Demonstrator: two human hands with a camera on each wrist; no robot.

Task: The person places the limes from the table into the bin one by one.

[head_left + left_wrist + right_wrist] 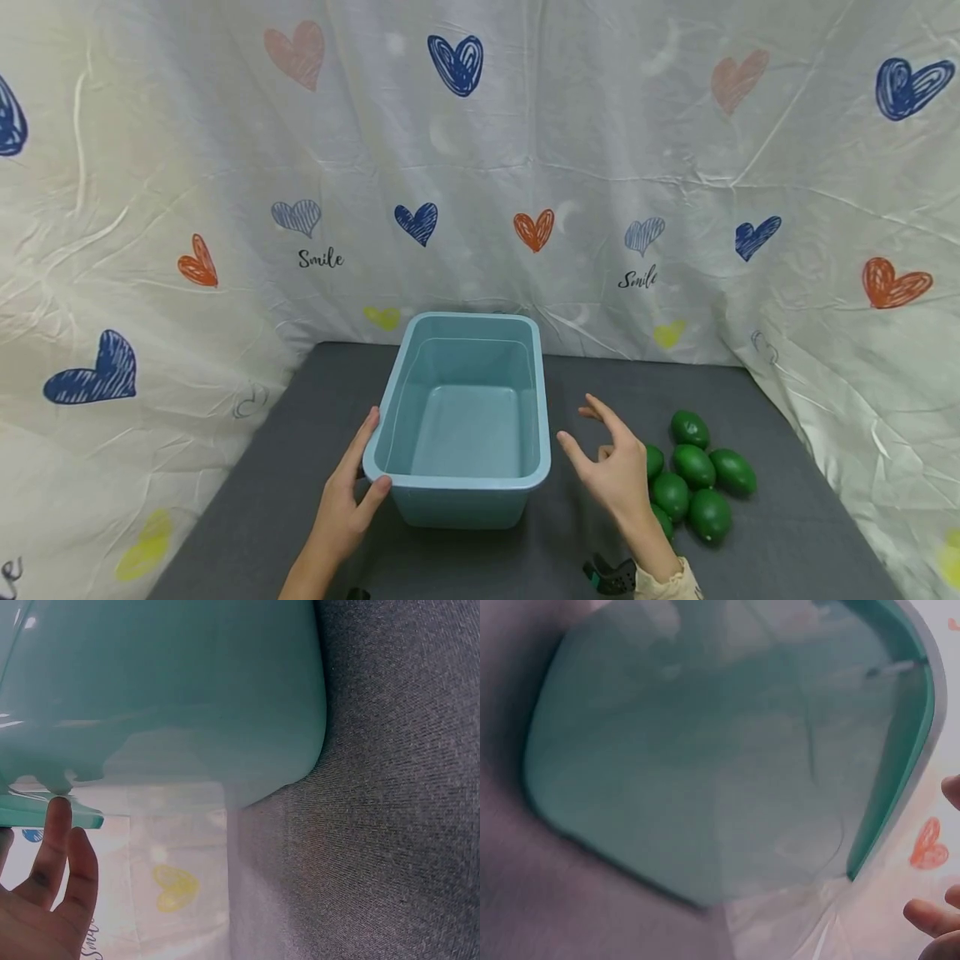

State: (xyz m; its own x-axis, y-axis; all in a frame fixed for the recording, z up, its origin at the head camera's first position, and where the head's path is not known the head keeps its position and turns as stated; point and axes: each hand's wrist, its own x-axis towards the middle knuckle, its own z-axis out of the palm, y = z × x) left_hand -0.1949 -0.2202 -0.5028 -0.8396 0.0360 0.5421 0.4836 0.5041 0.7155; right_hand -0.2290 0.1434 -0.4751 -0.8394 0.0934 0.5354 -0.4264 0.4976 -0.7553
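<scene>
A light blue, deep rectangular plastic bin [465, 505] stands on the dark grey cloth, its inside bare. My left hand [343, 508] holds the bin's near left corner, thumb at the front rim and fingers along the left side. In the left wrist view, fingertips [58, 810] meet the wall right by the rim. My right hand [617, 471] is raised right of the bin, thumb and fingers spread apart, nothing between them. Several glossy dark green oval fruits [693, 467] lie just right of that hand, which partly hides some of them.
A black strap-like item [611, 575] shows beside the right wrist. A white curtain [480, 167] printed with hearts hangs behind and along both sides of the grey surface [795, 533].
</scene>
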